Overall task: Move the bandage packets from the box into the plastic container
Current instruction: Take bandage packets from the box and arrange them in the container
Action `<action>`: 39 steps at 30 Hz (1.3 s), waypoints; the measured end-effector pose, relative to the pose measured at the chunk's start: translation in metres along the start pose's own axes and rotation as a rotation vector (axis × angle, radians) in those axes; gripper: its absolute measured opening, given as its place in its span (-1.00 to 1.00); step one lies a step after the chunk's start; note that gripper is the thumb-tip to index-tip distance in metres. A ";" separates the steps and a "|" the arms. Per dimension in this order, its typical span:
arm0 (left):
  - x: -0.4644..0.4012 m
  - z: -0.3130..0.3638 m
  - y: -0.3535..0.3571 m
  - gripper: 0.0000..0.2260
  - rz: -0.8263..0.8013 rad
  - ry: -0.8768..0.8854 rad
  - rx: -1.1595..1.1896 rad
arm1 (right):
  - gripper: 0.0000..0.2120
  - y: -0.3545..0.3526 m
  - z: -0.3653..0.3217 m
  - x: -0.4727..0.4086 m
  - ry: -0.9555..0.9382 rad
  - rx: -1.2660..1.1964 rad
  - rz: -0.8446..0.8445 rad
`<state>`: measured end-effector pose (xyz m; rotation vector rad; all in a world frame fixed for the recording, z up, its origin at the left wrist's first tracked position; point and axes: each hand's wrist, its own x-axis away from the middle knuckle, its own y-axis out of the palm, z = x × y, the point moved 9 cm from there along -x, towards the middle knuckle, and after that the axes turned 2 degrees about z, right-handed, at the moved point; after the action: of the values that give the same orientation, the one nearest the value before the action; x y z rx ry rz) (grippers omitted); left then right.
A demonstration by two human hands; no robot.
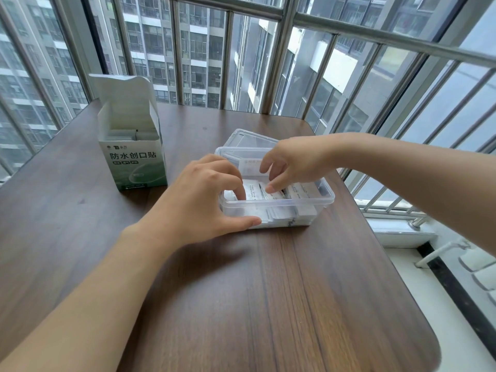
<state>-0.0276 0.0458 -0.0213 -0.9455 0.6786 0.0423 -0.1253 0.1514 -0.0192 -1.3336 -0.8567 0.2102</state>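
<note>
left hand [204, 200]: bare forearm enters from the lower left, running up and to the right. palm down, fingers [239, 191] curled downward, thumb stretched out flat to the right. right hand [292, 162]: bare forearm enters from the right edge, roughly level, wrist bent. hand droops, fingers curled and pointing down, index tip lowest. the two hands are near each other, not touching. whether either pinches anything: cannot tell.

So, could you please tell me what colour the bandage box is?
The bandage box is white and green, seen in the head view.
</note>
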 end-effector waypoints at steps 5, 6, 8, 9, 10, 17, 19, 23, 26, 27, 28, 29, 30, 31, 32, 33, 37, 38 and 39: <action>0.000 0.002 0.000 -0.63 -0.002 0.004 -0.003 | -0.39 0.008 -0.003 -0.005 -0.028 0.064 -0.029; 0.000 0.001 0.000 -0.63 -0.002 0.001 -0.001 | -0.42 0.009 -0.004 -0.006 -0.037 0.095 -0.014; 0.000 0.001 0.000 -0.63 -0.004 -0.004 0.003 | -0.50 0.011 -0.007 -0.009 -0.054 0.159 0.014; 0.000 0.001 0.000 -0.63 -0.005 -0.006 0.003 | -0.53 0.012 -0.008 -0.010 -0.053 0.180 0.028; 0.000 0.000 0.000 -0.63 -0.005 -0.007 0.003 | -0.55 0.012 -0.009 -0.010 -0.047 0.190 0.042; 0.000 0.000 0.000 -0.62 -0.005 -0.005 0.003 | -0.51 0.002 0.002 -0.003 0.011 0.116 -0.026; 0.000 0.000 0.000 -0.62 -0.004 -0.004 0.001 | -0.51 0.003 0.003 -0.002 0.008 0.091 -0.069; 0.000 -0.001 0.001 -0.63 -0.007 -0.007 -0.001 | -0.38 0.010 -0.002 -0.003 -0.004 0.129 -0.093; 0.001 -0.001 0.001 -0.63 -0.007 -0.012 0.005 | -0.34 0.014 0.001 -0.007 -0.006 0.143 -0.081; 0.001 -0.001 0.001 -0.63 -0.007 -0.012 0.008 | -0.33 0.013 0.002 -0.007 0.000 0.132 -0.073; 0.001 -0.001 0.001 -0.64 -0.008 -0.012 0.009 | -0.33 0.013 0.002 -0.008 0.003 0.123 -0.062; 0.001 -0.001 0.001 -0.64 -0.009 -0.012 0.008 | -0.33 0.012 0.002 -0.007 0.004 0.116 -0.050; 0.001 -0.001 0.001 -0.64 -0.009 -0.013 0.008 | -0.34 0.011 0.002 -0.007 0.004 0.112 -0.039; 0.001 -0.001 0.001 -0.65 -0.009 -0.013 0.007 | -0.35 0.010 0.001 -0.007 0.004 0.109 -0.031; 0.001 -0.001 0.001 -0.65 -0.009 -0.014 0.007 | -0.35 0.010 0.000 -0.007 0.002 0.109 -0.025; 0.001 -0.001 0.000 -0.65 -0.008 -0.015 0.006 | -0.35 0.010 0.000 -0.007 0.002 0.110 -0.022; 0.001 0.000 0.000 -0.65 -0.009 -0.016 0.000 | -0.36 0.005 0.000 -0.007 0.006 0.076 -0.012; 0.001 0.000 0.000 -0.65 -0.009 -0.017 0.000 | -0.37 0.004 0.000 -0.006 0.007 0.048 -0.021; 0.001 0.000 0.000 -0.65 -0.008 -0.018 0.001 | -0.37 0.004 0.000 -0.005 0.007 0.021 -0.032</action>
<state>-0.0270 0.0451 -0.0215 -0.9461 0.6578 0.0437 -0.1278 0.1494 -0.0245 -1.2997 -0.8670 0.1886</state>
